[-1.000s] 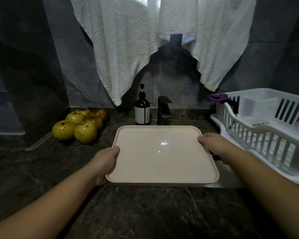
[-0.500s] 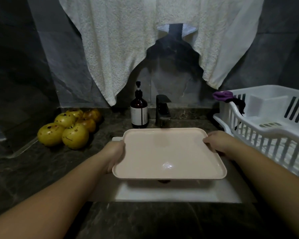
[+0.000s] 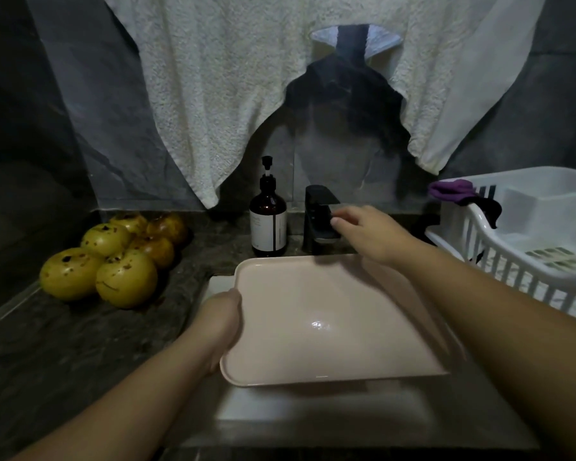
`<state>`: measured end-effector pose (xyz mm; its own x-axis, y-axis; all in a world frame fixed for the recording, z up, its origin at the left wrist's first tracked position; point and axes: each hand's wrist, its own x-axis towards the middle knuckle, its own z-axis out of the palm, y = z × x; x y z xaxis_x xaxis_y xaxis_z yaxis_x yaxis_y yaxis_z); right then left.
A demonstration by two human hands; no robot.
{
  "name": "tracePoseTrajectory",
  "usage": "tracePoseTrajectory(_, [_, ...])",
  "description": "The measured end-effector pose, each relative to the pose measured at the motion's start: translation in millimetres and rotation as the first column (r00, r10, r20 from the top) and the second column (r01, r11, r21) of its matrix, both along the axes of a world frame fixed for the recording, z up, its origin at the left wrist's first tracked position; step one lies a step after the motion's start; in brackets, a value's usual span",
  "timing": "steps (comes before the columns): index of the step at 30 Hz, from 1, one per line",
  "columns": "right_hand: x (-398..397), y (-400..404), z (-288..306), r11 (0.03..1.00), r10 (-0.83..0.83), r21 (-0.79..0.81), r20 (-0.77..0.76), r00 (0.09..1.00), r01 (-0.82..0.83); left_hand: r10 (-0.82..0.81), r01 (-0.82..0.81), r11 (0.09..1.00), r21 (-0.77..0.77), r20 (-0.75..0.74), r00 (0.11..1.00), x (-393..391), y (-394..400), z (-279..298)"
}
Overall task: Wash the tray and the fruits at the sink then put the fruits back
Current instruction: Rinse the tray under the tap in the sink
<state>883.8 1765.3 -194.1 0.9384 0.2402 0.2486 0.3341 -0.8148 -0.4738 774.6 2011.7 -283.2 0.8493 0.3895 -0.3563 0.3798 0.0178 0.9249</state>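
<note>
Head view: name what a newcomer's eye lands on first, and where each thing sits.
The pale pink tray stands out first, held over the sink by the left hand at its left edge. Behind it, the right hand reaches to the black faucet. On the dark counter at left lie spotted yellow fruits, and white towels hang above.

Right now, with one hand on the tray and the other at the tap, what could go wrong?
1. Only the left hand holds the tray, by its left edge over the sink; it may tip or slip.
2. The right hand is at the tap; water hitting the tilted tray could splash out.
</note>
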Motion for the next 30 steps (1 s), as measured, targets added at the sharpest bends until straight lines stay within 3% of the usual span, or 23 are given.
tracePoseTrajectory(30, [16, 13, 1, 0.966, 0.049, 0.26, -0.143, 0.988, -0.01, 0.002, -0.003, 0.999, 0.047, 0.038, 0.999, -7, -3, 2])
